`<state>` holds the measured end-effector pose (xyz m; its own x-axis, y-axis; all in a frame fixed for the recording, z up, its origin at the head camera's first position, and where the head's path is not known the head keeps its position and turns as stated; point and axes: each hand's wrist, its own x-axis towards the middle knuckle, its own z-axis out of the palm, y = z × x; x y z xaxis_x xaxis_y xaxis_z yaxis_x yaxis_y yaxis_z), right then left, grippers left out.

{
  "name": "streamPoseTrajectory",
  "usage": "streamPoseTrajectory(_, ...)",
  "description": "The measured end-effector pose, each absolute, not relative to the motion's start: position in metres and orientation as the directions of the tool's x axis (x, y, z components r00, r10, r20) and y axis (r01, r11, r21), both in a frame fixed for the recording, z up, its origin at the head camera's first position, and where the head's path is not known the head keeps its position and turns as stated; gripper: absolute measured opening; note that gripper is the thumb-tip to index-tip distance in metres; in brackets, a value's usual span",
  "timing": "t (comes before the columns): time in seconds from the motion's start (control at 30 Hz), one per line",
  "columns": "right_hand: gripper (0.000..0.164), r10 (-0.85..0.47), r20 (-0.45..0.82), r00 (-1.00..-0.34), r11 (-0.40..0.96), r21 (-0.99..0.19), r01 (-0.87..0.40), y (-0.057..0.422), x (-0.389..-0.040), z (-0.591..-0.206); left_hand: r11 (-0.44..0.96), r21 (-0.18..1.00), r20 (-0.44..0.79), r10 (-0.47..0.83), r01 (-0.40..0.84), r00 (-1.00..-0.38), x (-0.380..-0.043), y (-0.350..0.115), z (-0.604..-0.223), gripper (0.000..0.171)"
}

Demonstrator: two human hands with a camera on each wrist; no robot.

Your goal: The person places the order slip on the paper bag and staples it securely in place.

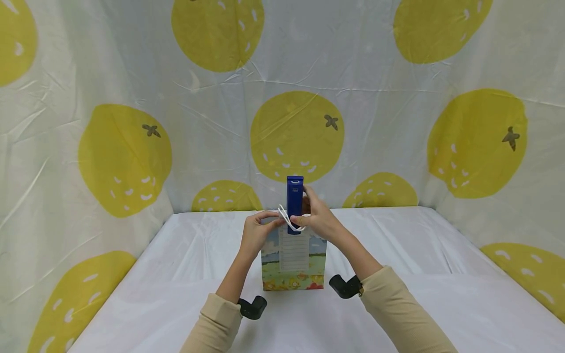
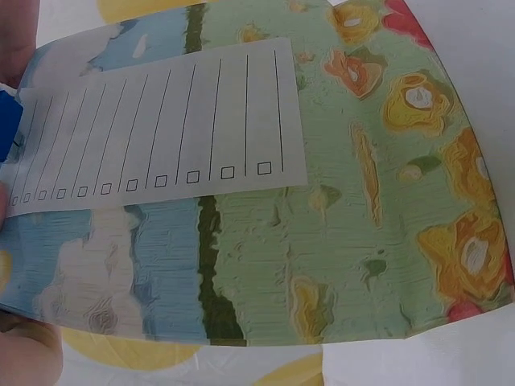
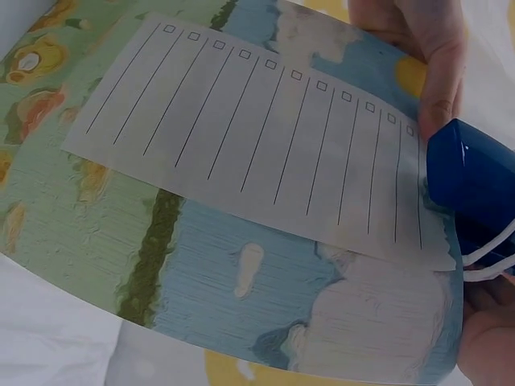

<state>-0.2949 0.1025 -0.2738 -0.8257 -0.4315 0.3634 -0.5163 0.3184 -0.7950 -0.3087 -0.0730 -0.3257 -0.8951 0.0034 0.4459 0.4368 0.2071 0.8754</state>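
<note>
Two separate holds noted. The left hand point(image 1: 255, 233) pinches the top left edge of a painted paper bag point(image 1: 293, 281), apparently to keep that edge taut and to stop the panel swinging. The right hand point(image 1: 321, 218) grasps a blue stapler point(image 1: 295, 198) at the top edge, thumb in front; its lower end overlaps the upper part of a lined sheet point(image 1: 294, 255) lying on the bag's front. Stapler placement is judged deliberate, bringing sheet and edge together under one tool. A white cord point(image 3: 485, 274) crosses in front of the stapler, near the right thumb, and could obstruct it. The bag hangs or stands upright at the tabletop point(image 1: 397, 240), centred between the forearms; whether its base bears weight cannot be determined. Staple engagement: not visible.
</note>
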Motion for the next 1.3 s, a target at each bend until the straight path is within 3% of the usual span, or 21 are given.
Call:
streamPoseTrajectory(0.5,0.077,-0.419,0.353,-0.837,0.307,-0.812,-0.496,0.104,-0.293,-0.274,0.261,0.875,0.354,0.229,0.407,-0.907,-0.304,-0.084,-0.317,0.043)
streamPoseTrajectory(0.63,0.077,-0.419,0.350,-0.838,0.301,-0.817,-0.491,0.105,-0.295,-0.275,0.418,0.801,0.349,0.254,0.428,-0.902,-0.301,-0.084,-0.312,0.048)
streamPoseTrajectory(0.77,0.076,-0.427,0.356,-0.831,0.294,-0.815,-0.500,0.103,-0.295,-0.274,0.614,0.615,0.429,0.265,0.494,-0.864,-0.296,-0.082,-0.306,0.055)
streamPoseTrajectory(0.93,0.075,-0.424,0.363,-0.830,0.303,-0.807,-0.507,0.102,-0.295,-0.273,0.713,0.439,0.516,0.298,0.547,-0.803,-0.295,-0.081,-0.298,0.051)
streamPoseTrajectory(1.3,0.075,-0.424,0.370,-0.827,0.310,-0.798,-0.516,0.103,-0.294,-0.274,0.680,0.476,0.468,0.342,0.559,-0.815,-0.295,-0.076,-0.293,0.038)
